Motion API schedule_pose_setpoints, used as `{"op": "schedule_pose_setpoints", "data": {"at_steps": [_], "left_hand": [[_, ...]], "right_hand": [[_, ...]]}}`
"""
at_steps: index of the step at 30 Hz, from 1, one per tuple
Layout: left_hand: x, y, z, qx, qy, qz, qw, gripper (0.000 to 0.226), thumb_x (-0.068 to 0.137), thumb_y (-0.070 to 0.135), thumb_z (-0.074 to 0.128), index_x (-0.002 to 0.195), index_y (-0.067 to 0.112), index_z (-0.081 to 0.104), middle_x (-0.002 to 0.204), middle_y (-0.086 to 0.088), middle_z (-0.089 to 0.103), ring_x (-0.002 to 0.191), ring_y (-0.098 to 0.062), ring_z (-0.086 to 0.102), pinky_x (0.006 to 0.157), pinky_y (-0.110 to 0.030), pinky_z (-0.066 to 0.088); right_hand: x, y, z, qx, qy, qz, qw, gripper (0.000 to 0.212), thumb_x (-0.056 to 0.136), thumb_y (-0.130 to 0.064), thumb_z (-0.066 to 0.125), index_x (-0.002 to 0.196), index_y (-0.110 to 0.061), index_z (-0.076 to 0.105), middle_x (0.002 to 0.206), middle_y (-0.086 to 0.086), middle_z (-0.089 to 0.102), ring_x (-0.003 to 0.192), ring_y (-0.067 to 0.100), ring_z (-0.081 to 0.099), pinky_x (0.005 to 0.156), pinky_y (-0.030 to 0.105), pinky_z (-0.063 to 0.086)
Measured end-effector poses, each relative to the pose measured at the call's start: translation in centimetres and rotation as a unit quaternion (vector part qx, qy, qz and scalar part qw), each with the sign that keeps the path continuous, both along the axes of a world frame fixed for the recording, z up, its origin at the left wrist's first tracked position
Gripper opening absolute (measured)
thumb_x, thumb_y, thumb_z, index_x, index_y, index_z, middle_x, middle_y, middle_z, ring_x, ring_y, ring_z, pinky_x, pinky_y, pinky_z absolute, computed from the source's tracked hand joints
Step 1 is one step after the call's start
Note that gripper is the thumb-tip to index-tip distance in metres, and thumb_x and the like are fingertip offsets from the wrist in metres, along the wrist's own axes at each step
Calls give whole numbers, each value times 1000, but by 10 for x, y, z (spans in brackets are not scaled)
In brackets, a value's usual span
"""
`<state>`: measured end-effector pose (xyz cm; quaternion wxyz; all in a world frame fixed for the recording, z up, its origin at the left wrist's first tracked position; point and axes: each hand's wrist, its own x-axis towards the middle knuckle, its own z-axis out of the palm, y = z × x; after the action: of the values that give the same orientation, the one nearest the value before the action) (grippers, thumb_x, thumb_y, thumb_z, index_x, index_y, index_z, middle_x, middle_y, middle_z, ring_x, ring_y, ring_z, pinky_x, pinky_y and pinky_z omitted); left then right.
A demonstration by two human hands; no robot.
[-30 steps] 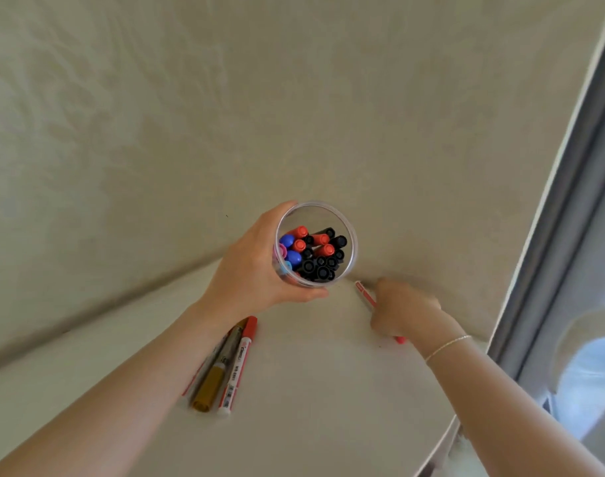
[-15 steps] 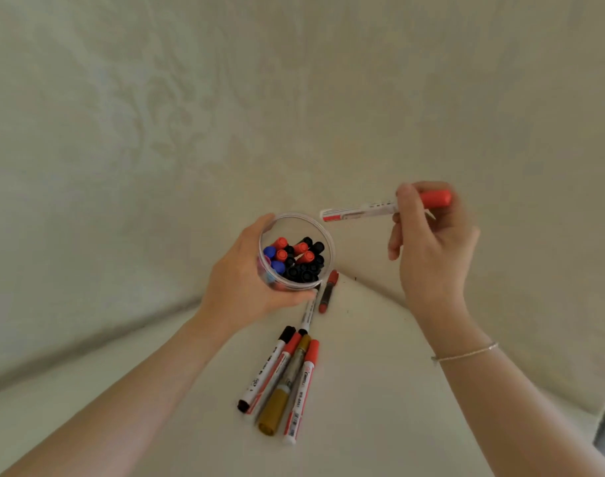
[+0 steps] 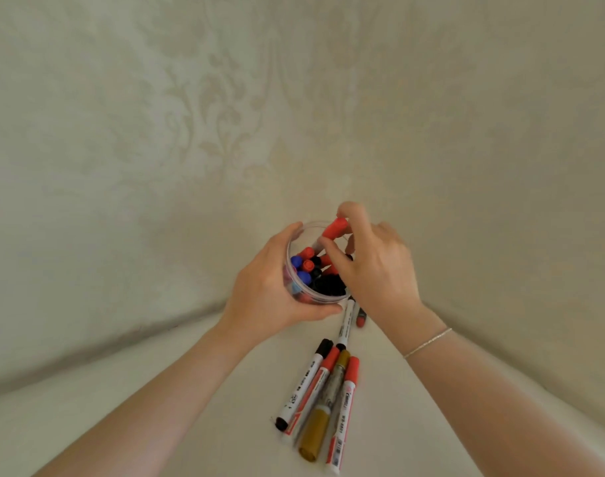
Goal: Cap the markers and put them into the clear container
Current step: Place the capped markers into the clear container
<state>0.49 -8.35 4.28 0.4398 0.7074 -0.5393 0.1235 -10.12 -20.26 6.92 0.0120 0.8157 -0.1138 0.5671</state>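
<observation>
My left hand (image 3: 266,290) grips the clear container (image 3: 296,242), which holds several capped red, blue and black markers. My right hand (image 3: 373,266) is over the container's mouth and pinches a red-capped marker (image 3: 335,228) by its cap end, its barrel pointing down into the container. Below on the table lie a black-capped white marker (image 3: 304,383), a red-capped marker (image 3: 316,383), a gold marker (image 3: 323,407) and another red-capped white marker (image 3: 344,407). One more white marker (image 3: 346,325) and a small red marker (image 3: 361,318) lie just under the container.
The cream table (image 3: 156,407) narrows toward a corner under the container. A patterned cream wall (image 3: 225,115) rises behind it. A thin bracelet (image 3: 428,342) sits on my right wrist.
My right hand brought the red-capped marker from up at the right down over the container, turning it from level to pointing into the opening. My left hand kept its hold on the container.
</observation>
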Motion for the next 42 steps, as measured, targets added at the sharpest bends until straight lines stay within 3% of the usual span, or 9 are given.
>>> {"op": "schedule_pose_setpoints", "data": {"at_steps": [8,13,16,18,23,28,33,38,42], "left_hand": [[11,0,-10,13,-7,14,1000,116,43,63,82,142,29,33,135,20,48,115,14,41,91,3,31],[21,1,-12,2,18,8,1000,115,44,57,87,142,31,31,127,33,43,116,22,40,94,1,31],[27,7,-5,3,29,-5,1000,112,42,59,86,137,44,27,131,28,44,121,18,39,96,-3,30],[30,11,-4,4,7,-2,1000,107,44,60,84,134,49,27,132,23,44,119,17,40,94,-2,30],[33,19,-6,6,-54,0,999,101,45,65,79,131,45,30,129,36,35,114,18,42,87,3,34],[28,20,-8,28,-111,-22,993,103,49,69,73,136,32,31,135,23,36,114,23,35,84,6,33],[29,18,-8,29,-121,-18,992,102,50,68,73,135,30,32,134,19,36,113,20,35,87,6,31],[33,17,-6,18,-89,1,996,103,47,67,75,135,38,30,128,31,32,112,19,38,83,4,34],[36,14,-4,18,-70,13,997,103,46,68,75,133,41,29,128,26,36,112,8,45,84,-3,35]], "right_hand": [[24,-12,-14,-100,120,-94,983,14,68,-17,73,58,-24,66,48,-7,56,43,17,50,53,22,33],[29,-8,-2,-17,241,29,970,39,78,-4,56,110,-21,68,87,0,64,76,20,56,61,28,38],[25,-15,-2,204,-5,148,968,28,84,-1,49,96,-14,71,84,-4,57,71,4,54,64,22,43],[22,-35,-10,339,-85,88,933,23,85,-2,49,89,-17,65,87,-3,58,71,2,51,67,22,41],[22,-81,-58,519,320,-104,786,40,92,-19,51,126,-3,38,117,17,50,92,27,51,72,32,42],[29,-74,-81,513,314,-110,791,29,90,-6,53,115,1,40,84,10,53,66,20,52,62,34,49],[34,-65,-76,536,332,-83,772,39,93,-15,52,123,3,34,77,8,50,58,20,51,52,31,46],[32,-55,-50,577,152,41,802,40,90,-11,56,125,-2,38,86,6,52,73,23,55,66,39,51],[26,-32,-6,520,-36,197,831,83,83,-1,60,146,-32,17,88,4,53,65,20,59,61,34,55]]}}
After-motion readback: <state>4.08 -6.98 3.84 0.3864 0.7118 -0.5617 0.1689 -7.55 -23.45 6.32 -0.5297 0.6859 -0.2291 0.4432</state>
